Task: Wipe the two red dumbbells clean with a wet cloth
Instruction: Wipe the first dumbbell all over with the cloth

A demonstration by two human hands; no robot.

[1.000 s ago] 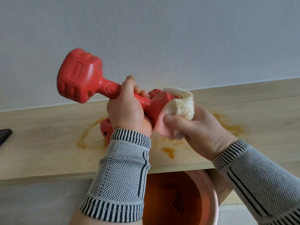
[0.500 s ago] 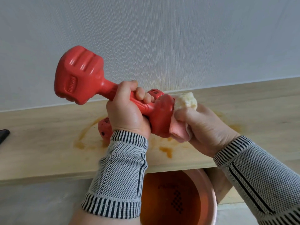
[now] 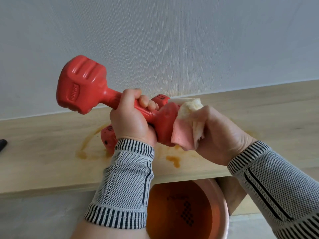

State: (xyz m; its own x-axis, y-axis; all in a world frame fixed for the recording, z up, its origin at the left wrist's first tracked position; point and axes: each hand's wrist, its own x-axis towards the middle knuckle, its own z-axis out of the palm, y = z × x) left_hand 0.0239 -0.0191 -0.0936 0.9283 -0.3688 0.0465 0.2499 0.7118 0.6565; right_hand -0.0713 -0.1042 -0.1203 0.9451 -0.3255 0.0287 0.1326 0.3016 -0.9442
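Note:
My left hand (image 3: 131, 121) grips the handle of a red dumbbell (image 3: 82, 85), held in the air above the wooden shelf, with its big head up to the left. My right hand (image 3: 217, 135) holds a bunched pink and cream cloth (image 3: 186, 126) pressed against the dumbbell's lower right head. The second red dumbbell (image 3: 107, 137) lies on the shelf behind my left hand, mostly hidden; its far end shows above my fingers.
The light wooden shelf (image 3: 43, 152) runs along a white wall and carries orange-brown wet stains (image 3: 173, 160). Below its front edge sits a pink basin (image 3: 222, 209) with orange water. A dark object (image 3: 2, 144) pokes in at the left edge.
The dumbbell has been turned in my left hand, so its upper head shows a different face. My right hand and the cloth shifted over the lower head.

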